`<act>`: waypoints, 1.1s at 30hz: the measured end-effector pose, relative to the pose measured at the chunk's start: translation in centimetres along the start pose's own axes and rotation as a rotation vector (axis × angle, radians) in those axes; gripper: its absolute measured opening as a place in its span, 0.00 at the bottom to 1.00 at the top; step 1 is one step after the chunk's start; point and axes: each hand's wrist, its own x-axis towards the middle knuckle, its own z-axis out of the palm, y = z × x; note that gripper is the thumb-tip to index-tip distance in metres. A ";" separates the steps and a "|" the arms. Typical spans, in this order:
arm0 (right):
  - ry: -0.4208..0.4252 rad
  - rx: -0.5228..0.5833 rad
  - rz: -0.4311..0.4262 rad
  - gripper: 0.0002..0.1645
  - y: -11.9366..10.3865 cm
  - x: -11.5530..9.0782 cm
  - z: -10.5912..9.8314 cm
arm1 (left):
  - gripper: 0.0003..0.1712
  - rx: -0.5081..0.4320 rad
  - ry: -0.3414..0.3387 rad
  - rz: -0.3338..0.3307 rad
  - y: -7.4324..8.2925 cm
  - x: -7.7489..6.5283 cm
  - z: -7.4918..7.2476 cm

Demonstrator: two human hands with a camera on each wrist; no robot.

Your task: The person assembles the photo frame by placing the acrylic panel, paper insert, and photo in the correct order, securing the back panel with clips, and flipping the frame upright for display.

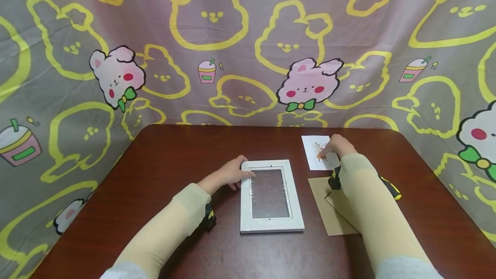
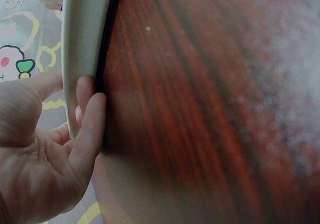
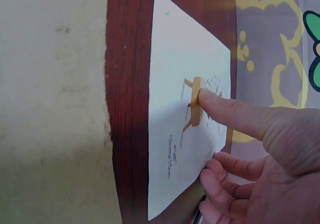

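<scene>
A white picture frame point(image 1: 295, 201) lies on the table, its opening showing a clear, shiny pane. My left hand point(image 1: 231, 172) grips its upper left corner, thumb over the front and fingers along the outer side. In the left wrist view those fingers point(image 2: 90, 124) curl against the frame's edge point(image 2: 85, 39). Farther right, my right hand point(image 1: 340, 144) holds a white card point(image 1: 313, 143) printed with a plant on a small orange stand. The right wrist view shows the thumb point(image 3: 225, 111) on the print and the other fingers curled at the card's edge.
Just nearer than the card lies a brown backing board point(image 1: 323, 201) with a flap on it, partly covered by my right forearm. A yellow and black handle point(image 1: 392, 188) shows beyond that forearm. A patterned curtain point(image 1: 240, 55) hangs behind the dark wooden table point(image 1: 186, 150).
</scene>
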 end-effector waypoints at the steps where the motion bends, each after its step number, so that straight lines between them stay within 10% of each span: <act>1: -0.005 0.015 0.005 0.40 0.0 0.1 0.1 | 0.28 0.001 0.001 0.000 0.0 0.0 0.0; 33: -0.019 0.047 0.018 0.36 0.3 0.0 0.2 | 0.29 0.013 0.009 0.013 -0.3 0.0 0.1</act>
